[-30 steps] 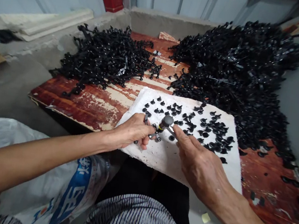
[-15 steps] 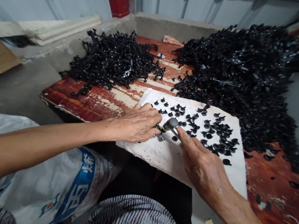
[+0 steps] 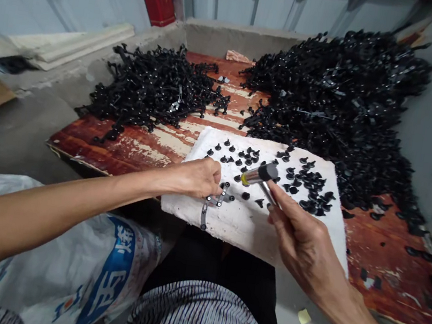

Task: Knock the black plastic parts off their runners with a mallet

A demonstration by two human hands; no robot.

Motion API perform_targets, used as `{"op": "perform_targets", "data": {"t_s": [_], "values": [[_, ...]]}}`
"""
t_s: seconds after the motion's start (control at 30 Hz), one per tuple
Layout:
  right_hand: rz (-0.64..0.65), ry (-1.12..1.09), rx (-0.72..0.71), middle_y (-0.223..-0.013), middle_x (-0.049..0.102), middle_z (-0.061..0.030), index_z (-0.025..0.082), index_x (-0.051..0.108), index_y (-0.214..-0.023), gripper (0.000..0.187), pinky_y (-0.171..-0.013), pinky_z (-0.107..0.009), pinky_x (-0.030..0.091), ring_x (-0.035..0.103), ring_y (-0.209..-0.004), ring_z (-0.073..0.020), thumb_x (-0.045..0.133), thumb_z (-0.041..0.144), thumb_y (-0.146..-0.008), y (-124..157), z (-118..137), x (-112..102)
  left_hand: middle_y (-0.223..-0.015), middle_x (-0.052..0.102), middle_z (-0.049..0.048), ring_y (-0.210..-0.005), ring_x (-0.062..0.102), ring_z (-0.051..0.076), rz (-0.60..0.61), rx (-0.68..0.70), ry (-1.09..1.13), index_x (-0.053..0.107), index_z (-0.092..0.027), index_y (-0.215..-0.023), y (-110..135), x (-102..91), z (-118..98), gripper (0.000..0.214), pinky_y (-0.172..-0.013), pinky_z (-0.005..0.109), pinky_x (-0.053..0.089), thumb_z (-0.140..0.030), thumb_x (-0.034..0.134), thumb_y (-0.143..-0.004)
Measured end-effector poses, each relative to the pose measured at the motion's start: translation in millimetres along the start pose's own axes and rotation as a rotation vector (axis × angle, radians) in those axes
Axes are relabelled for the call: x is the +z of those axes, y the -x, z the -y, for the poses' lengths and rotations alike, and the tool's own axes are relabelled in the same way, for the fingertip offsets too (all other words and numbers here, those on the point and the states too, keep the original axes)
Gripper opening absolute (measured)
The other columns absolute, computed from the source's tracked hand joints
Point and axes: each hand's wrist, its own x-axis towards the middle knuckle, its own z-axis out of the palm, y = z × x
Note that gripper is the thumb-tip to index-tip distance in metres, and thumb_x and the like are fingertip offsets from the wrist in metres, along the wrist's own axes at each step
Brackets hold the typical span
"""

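Note:
My right hand is closed round the handle of a small mallet. The mallet's metal head has a black face and a yellow ring, and it is raised above a white foam-like board. Bent into a pinch, my left hand is on a dark grey jointed linkage with round black ends. One arm of that linkage reaches down toward the board's front edge. Small black suction-cup-like pieces with stems lie scattered over the board, beyond both hands.
A big heap of black parts covers the right of the worn red-brown tabletop. A smaller heap of jointed black parts sits at the left. Below my left arm is a white plastic sack. A red box stands by the wall.
My right hand has lifted the mallet away from the left fingers and tilted it. My left hand has drawn back to the left, with the jointed linkage now in plain sight.

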Motion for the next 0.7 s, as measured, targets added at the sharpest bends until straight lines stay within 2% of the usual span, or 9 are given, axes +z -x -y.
{"op": "perform_targets", "data": {"t_s": [0.07, 0.17, 0.23, 0.3, 0.53, 0.7], "values": [[-0.022, -0.058, 0.104, -0.099, 0.075, -0.0115, 0.011, 0.058, -0.134, 0.042, -0.078, -0.032, 0.06, 0.072, -0.079, -0.0177, 0.046, 0.018, -0.095, 6, 2, -7, -0.067, 0.063, -0.0003, -0.052, 0.052, 0.008, 0.043, -0.031, 0.223, 0.059, -0.014, -0.077, 2, 2.6, 2, 0.006, -0.049, 0.021, 0.036, -0.014, 0.056, -0.082], [-0.03, -0.134, 0.288, -0.074, 0.071, -0.0041, 0.014, 0.061, -0.131, 0.041, -0.063, -0.026, 0.058, 0.066, -0.061, -0.0145, 0.05, 0.027, -0.094, 17, 0, -14, -0.069, 0.065, 0.0006, -0.049, 0.057, 0.007, 0.079, -0.056, 0.458, 0.059, -0.013, -0.073, 2, 10.4, 4, 0.013, -0.043, 0.019, 0.038, -0.013, 0.053, -0.085], [-0.041, -0.173, 0.382, -0.07, 0.068, -0.0026, 0.014, 0.062, -0.13, 0.043, -0.056, -0.025, 0.056, 0.063, -0.057, -0.0138, 0.052, 0.032, -0.093, 24, -2, -15, -0.069, 0.065, 0.0006, -0.046, 0.057, 0.007, 0.07, -0.046, 0.546, 0.057, -0.014, -0.072, 0, 17.2, 4, 0.015, -0.039, 0.018, 0.038, -0.013, 0.053, -0.086], [-0.053, -0.2, 0.443, -0.07, 0.067, -0.0027, 0.014, 0.061, -0.131, 0.046, -0.056, -0.026, 0.054, 0.061, -0.059, -0.0143, 0.052, 0.036, -0.092, 28, -5, -15, -0.069, 0.065, 0.0009, -0.044, 0.057, 0.007, 0.057, -0.018, 0.614, 0.057, -0.013, -0.073, -3, 23.3, 4, 0.014, -0.036, 0.017, 0.039, -0.013, 0.054, -0.087], [-0.039, -0.261, 0.503, -0.061, 0.056, 0.0003, 0.017, 0.06, -0.133, 0.047, -0.052, -0.026, 0.05, 0.058, -0.061, -0.0159, 0.05, 0.038, -0.093, 28, -8, -16, -0.059, 0.061, 0.0006, -0.04, 0.055, 0.007, 0.025, -0.012, 0.713, 0.056, -0.012, -0.069, -7, 31.2, -4, 0.017, -0.032, 0.015, 0.038, -0.01, 0.056, -0.086], [-0.026, -0.206, 0.432, -0.059, 0.053, 0.0021, 0.017, 0.058, -0.134, 0.044, -0.046, -0.024, 0.046, 0.051, -0.052, -0.0136, 0.047, 0.034, -0.095, 28, -10, -17, -0.055, 0.059, 0.0, -0.038, 0.053, 0.007, 0.016, -0.009, 0.723, 0.058, -0.012, -0.07, -7, 33.1, -3, 0.018, -0.031, 0.016, 0.036, -0.009, 0.057, -0.087]]}}
